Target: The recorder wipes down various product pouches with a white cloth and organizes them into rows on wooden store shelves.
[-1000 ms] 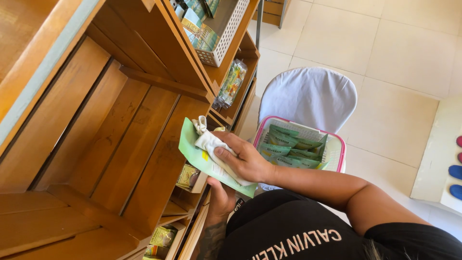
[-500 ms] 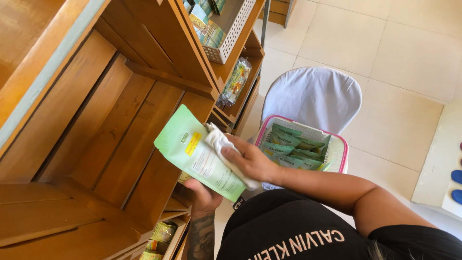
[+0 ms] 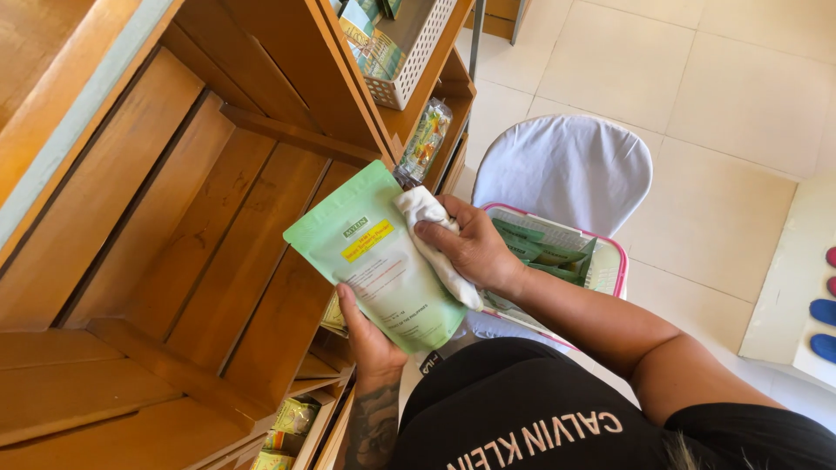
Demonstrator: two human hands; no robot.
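The left hand (image 3: 370,335) is propping up a pale green stand-up pouch (image 3: 379,257) from below and behind, its fingers closed around the lower edge so the printed front is facing up toward the camera; held this way the flat face is staying open and steady for the other hand to work on. The right hand (image 3: 470,248) is pressing a white cloth (image 3: 435,244) against the pouch's right edge, the fingers curled over the cloth and pinning it to the pouch, with the cloth's tail hanging down past the pouch's lower corner. The pouch is being held in the air just in front of the wooden shelf unit (image 3: 200,226), level with an open slatted bay, and above the person's lap. Just beside the right wrist, a white basket with a pink rim (image 3: 610,261) is sitting on a white-covered seat (image 3: 566,165) and is holding several more green packets lying flat in a loose heap. Higher up, a white perforated basket (image 3: 409,70) is resting on a sloped shelf and is carrying further green and yellow packets standing on edge. Below it a clear bag of greenish goods (image 3: 425,139) is leaning on the next shelf, and small packets (image 3: 292,418) are lying on the lowest shelves near the left forearm.
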